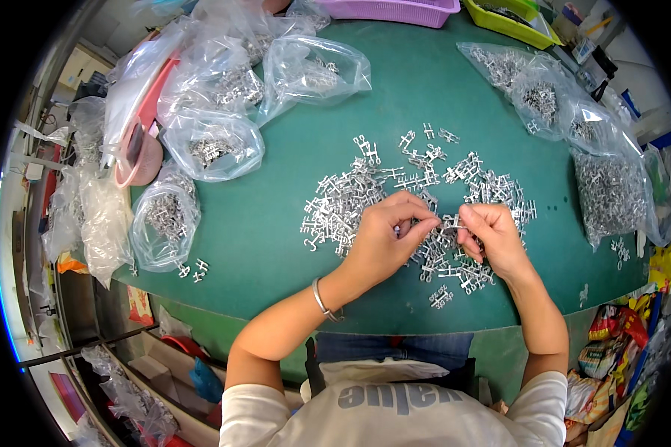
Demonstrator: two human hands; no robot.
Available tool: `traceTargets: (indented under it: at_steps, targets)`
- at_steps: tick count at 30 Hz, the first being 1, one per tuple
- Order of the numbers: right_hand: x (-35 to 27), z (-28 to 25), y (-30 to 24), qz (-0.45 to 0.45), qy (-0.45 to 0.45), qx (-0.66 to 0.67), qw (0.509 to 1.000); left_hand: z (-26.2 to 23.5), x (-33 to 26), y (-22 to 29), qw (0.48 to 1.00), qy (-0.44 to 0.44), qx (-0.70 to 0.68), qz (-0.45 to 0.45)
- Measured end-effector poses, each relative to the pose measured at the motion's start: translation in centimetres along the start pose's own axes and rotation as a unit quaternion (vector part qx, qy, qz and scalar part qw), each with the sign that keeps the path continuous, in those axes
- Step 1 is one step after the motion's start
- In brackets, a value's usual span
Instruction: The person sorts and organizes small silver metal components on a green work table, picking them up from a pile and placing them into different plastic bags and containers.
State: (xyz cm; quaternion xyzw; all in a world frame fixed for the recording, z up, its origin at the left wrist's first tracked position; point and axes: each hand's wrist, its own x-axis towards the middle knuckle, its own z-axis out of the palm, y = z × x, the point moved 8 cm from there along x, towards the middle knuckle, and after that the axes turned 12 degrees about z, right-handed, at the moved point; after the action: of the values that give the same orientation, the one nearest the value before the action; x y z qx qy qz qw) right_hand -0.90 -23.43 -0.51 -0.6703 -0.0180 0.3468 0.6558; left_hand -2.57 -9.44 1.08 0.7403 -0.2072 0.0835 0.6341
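Over a heap of small silver metal pieces, my two hands meet with fingertips almost together. My right hand (493,235) pinches one small silver metal piece (450,222) between thumb and fingers. From the other side, my left hand (392,232), with a bangle on its wrist, has thumb and forefinger closed at the near end of that piece. The loose pieces, with small loops and prongs, lie in a left pile (343,201) and a right pile (492,186). More are scattered between them and below my hands, partly hidden by my fingers.
Clear plastic bags of similar pieces (212,149) crowd the left of the green table (276,223); more bags (611,194) line its right. At the far edge are a purple basket (395,9) and a yellow-green tray (511,26). A pink scoop-like container (140,160) sits at the left edge.
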Motion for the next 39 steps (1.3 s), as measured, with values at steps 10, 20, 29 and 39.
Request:
traceTargets:
  at_steps: [10,20,29,39]
  targets:
    - [0.0,-0.1,0.4,0.033,0.017,0.056,0.998,0.4,0.1,2.1,0.989,-0.006,0.126,0.070]
    - [-1.3,0.2,-2.7,-0.194,0.137,-0.245,0.940,1.4,-0.8,-1.9,0.970,-0.032,-0.161,-0.180]
    - [-0.4,-0.1,-1.4,-0.081,0.070,-0.076,0.991,2.0,-1.1,-1.6,0.943,-0.020,-0.256,-0.210]
    - [0.1,0.1,0.1,0.063,-0.061,0.074,0.993,2.0,-1.2,-1.3,0.954,-0.047,-0.211,-0.207]
